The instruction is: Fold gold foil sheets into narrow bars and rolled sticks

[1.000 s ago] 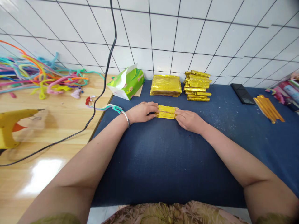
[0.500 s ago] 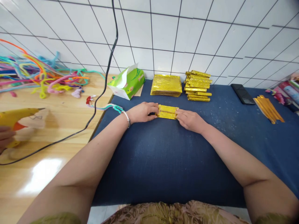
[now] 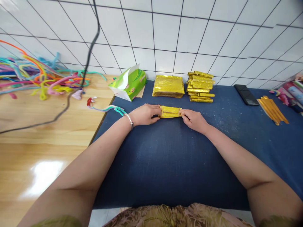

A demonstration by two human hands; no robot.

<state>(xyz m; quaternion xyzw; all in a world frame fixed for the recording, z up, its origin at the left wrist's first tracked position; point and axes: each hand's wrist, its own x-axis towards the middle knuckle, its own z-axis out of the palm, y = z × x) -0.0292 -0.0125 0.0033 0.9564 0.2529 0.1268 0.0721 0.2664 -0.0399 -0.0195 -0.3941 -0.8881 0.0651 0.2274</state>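
Observation:
A sheet of gold foil paper [image 3: 170,112], with its long edges folded toward the middle, lies on the dark blue cloth [image 3: 163,164] between my hands. My left hand [image 3: 147,114] grips its left end, thumb below and fingers above. On the right end, my right hand [image 3: 193,119] pinches the corner between thumb and curled fingers. Behind the sheet sits a flat stack of gold foil paper [image 3: 168,86]. Beside that stack is a pile of narrow folded gold strips [image 3: 200,86].
A green tissue pack [image 3: 131,82] stands back left. Colourful pipe cleaners [image 3: 44,77] cover the wooden table's far side, and a black cable [image 3: 88,60] hangs across it. A phone [image 3: 246,94] and flat orange-gold strips [image 3: 272,109] lie to the right.
My right hand has closed into a pinch and shifted slightly right at the sheet's end. At left, the yellow glue gun and the other person's hand have left view; the cable swung left.

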